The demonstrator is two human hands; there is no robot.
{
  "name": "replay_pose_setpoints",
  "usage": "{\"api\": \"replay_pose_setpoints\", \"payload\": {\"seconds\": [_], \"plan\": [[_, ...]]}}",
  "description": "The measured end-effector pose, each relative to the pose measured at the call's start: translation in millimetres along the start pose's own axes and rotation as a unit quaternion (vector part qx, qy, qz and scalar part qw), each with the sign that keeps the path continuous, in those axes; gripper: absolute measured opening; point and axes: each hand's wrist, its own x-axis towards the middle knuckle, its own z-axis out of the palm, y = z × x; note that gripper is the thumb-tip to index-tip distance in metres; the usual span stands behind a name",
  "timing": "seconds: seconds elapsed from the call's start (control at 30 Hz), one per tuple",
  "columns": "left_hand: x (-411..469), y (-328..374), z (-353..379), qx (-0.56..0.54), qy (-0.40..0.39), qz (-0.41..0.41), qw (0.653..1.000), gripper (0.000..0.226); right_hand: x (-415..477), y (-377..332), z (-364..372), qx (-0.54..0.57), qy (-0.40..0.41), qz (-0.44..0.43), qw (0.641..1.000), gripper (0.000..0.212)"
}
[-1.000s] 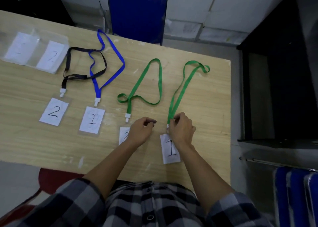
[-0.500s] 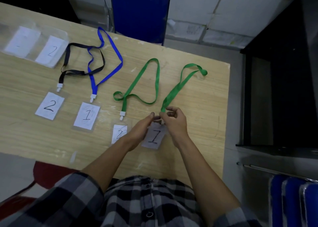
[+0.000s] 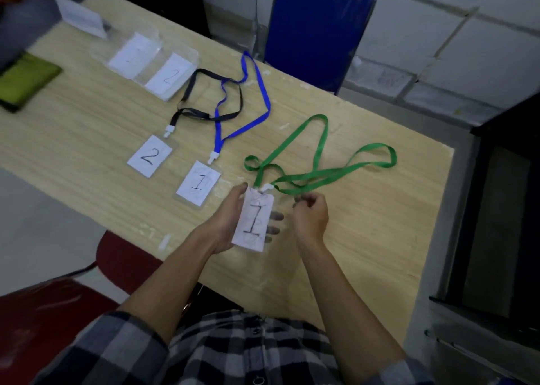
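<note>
A pale wooden table carries a row of finished pieces. A black lanyard ends at a card marked 2, and a blue lanyard crosses over it and ends at a card marked 1. Farther back lie clear sleeves with numbered papers inside and an olive pouch near the table's far left. A blue chair stands behind the table and a red stool sits below its near edge.

A second green lanyard loops just beyond the hands. Its lower end runs behind the left hand's thumb, so whatever hangs from it is hidden. The two green straps cross near there and are hard to separate.

The left hand holds the badge card, marked 1, above the table's near part. The thumb lies along the card's left edge and the fingers poke out from under its right edge. A white clip sits at the card's top, joined to the green lanyard, which trails away to the right across the table.

The right hand is just beside the card with its fingers curled in, right under the strap. It cannot be told whether they pinch the strap.
</note>
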Motion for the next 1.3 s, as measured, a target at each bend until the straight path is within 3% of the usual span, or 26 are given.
{"api": "replay_pose_setpoints", "payload": {"seconds": [0.13, 0.27, 0.37, 0.5, 0.63, 0.83, 0.97, 1.1, 1.3], "plan": [[2, 38, -21, 0.045, 0.049, 0.030, 0.997, 0.061, -10, 16, 36, -0.165, -0.087, -0.048, 0.981, 0.011], [6, 60, -31, 0.077, 0.070, 0.042, 0.994, 0.053, -10, 3, 83, -0.324, -0.067, -0.136, 0.934, 0.026], [10, 65, -41, 0.061, 0.074, 0.055, 0.994, 0.052, -6, -5, 101, -0.358, -0.064, -0.128, 0.923, 0.021], [20, 66, -51, 0.041, 0.084, 0.072, 0.993, 0.052, -6, -1, 95, -0.300, -0.070, -0.135, 0.942, 0.018], [27, 59, -53, 0.032, 0.081, 0.088, 0.992, 0.043, -12, 5, 60, -0.092, -0.105, -0.116, 0.983, 0.007], [26, 36, -47, 0.058, 0.064, 0.061, 0.994, 0.048, -16, -21, 15, 0.085, -0.161, -0.051, 0.982, 0.005], [15, 17, -34, 0.039, 0.010, 0.017, 0.999, 0.051, -20, -46, 16, 0.116, -0.154, -0.087, 0.977, 0.013], [7, 5, -29, 0.006, -0.056, -0.007, 0.998, 0.065, -19, -50, 41, 0.090, -0.079, -0.105, 0.987, 0.011], [-5, 3, -36, 0.056, 0.042, 0.047, 0.996, 0.052, -23, -42, 63, 0.071, -0.045, -0.103, 0.991, 0.012]]}}
